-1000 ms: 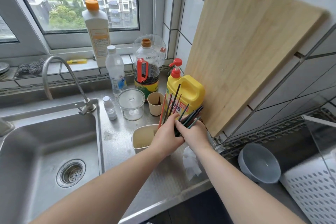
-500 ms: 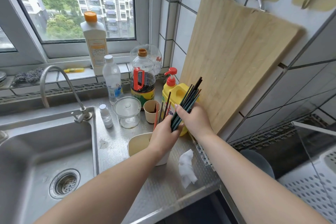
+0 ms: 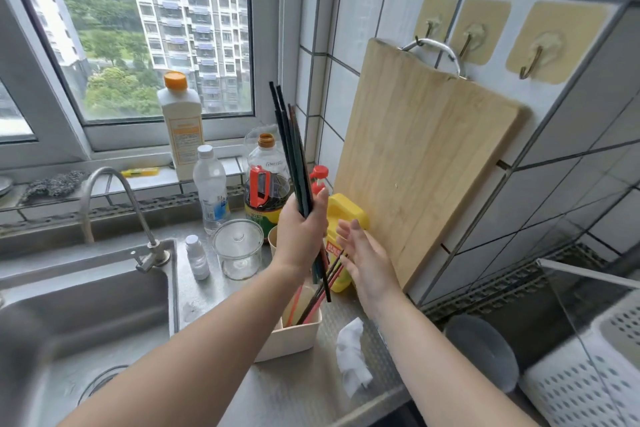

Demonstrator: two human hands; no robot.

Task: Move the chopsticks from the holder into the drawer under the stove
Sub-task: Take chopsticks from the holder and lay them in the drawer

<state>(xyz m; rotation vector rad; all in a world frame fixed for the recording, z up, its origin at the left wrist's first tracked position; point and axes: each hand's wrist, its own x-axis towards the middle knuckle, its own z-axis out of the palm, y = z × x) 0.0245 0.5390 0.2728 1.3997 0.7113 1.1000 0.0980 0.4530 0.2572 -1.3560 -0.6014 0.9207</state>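
My left hand [image 3: 300, 236] grips a bundle of dark chopsticks [image 3: 292, 149], held upright above the counter with their tips toward the window. My right hand [image 3: 363, 256] is just to the right of it, fingers spread, holding nothing. Below both hands stands the cream holder [image 3: 291, 336] on the steel counter. A few red and dark chopsticks [image 3: 320, 300] still lean inside it. The drawer and the stove are out of view.
A steel sink [image 3: 86, 315] with a faucet [image 3: 114, 204] lies to the left. Bottles, a glass jar [image 3: 239, 246] and a yellow jug [image 3: 343, 218] crowd the back. A wooden cutting board [image 3: 422, 163] leans on the tiled wall. Crumpled tissue [image 3: 351, 357], a grey bowl [image 3: 485, 350], a white basket [image 3: 588, 378].
The bundle passed from my right hand to my left and rose high above the holder. My right hand let go and opened. The view tilted upward.
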